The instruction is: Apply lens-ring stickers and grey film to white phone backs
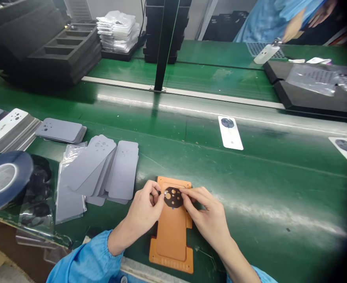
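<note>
A black camera-lens sticker (173, 197) with several round holes lies over the upper part of an orange fixture plate (171, 232). My left hand (146, 202) pinches its left edge between thumb and curled fingers. On the other side, my right hand (205, 212) grips the right edge with thumb and forefinger. The fixture has a raised phone-shaped middle and rests flat on the green table. Left of my left hand, grey phone back panels (123, 169) lie fanned out in a loose pile.
A roll of blue film (23, 181) and black stickers on clear sheets (36, 212) lie at the left edge. Stacked panels (8, 127) stand behind. White panels with dark circles (231, 133) lie on the green belt. Across it, a co-worker's hand (293, 31) holds a white panel. A black post (163, 47) rises centrally.
</note>
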`<state>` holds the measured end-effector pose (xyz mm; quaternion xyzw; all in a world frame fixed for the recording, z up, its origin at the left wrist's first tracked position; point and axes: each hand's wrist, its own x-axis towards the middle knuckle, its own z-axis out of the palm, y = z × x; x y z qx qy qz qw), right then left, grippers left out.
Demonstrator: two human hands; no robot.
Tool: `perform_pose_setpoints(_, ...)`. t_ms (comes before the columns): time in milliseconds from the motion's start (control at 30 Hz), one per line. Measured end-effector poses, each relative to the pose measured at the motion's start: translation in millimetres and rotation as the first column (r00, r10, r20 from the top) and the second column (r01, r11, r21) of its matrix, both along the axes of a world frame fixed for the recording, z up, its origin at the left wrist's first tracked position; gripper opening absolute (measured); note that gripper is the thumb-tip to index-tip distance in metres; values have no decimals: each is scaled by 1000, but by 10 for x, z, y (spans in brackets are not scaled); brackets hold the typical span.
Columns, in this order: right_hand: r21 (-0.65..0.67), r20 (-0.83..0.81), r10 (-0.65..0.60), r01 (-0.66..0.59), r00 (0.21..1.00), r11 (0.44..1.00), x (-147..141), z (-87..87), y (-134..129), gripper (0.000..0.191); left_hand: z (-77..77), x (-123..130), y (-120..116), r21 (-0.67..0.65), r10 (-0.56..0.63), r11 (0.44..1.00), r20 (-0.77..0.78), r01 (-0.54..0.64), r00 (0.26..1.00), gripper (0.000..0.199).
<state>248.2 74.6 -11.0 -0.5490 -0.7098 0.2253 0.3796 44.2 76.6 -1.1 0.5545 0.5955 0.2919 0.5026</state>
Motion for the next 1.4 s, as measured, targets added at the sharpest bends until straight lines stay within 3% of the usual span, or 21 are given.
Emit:
perform_pose_setpoints(400,105,67,23,-29,998,994,-22,45,5,14,25,32,27,-19,9,1000,-23,-10,1000,11)
perform_pose_setpoints(767,258,317,4,-91,948,962,2,-23,-27,13,-13,46,24,25,19,1000,-64,-18,998,10)
perform_pose_setpoints(1000,187,285,27,-83,958,979,51,-36,-22,15,-24,31,-9,172,-42,983,-113,61,993,5)
perform_pose_setpoints(1233,102,295,60,-94,954,990,101,-31,-31,22,-101,10,-91,434,-64,883,-267,180,961,30)
perform_pose_setpoints(1400,79,296,55,-82,954,994,145,-53,-44,26,-107,8,-122,487,-73,843,-320,230,944,30)
